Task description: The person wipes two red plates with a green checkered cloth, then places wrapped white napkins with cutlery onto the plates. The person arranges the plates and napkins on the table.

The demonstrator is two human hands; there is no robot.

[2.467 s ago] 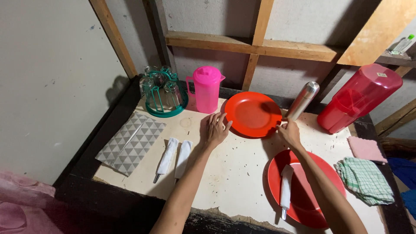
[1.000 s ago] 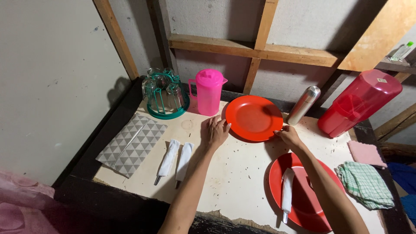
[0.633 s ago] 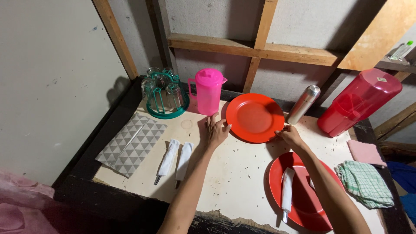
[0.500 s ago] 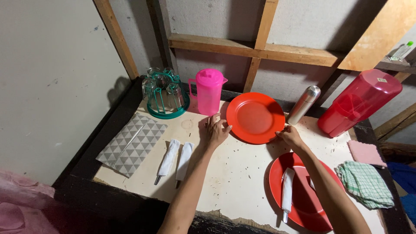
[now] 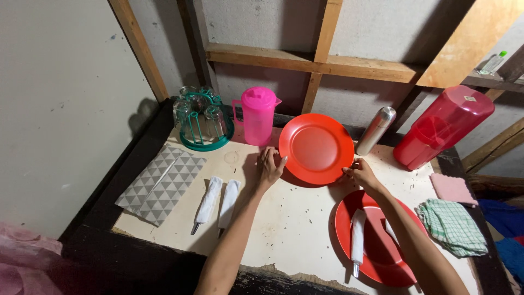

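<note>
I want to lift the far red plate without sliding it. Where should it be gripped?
Grip the red plate by its raised rim at opposite edges, coming in from both sides. The left hand and right hand already sit there; it lies flat, so fingertips must hook under the lip.

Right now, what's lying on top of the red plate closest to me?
On the near red plate lies a napkin-wrapped utensil, its metal end poking out below. The right forearm crosses the plate; a second white roll peeks from beneath it, mostly covered, so what's inside is hidden.
</note>
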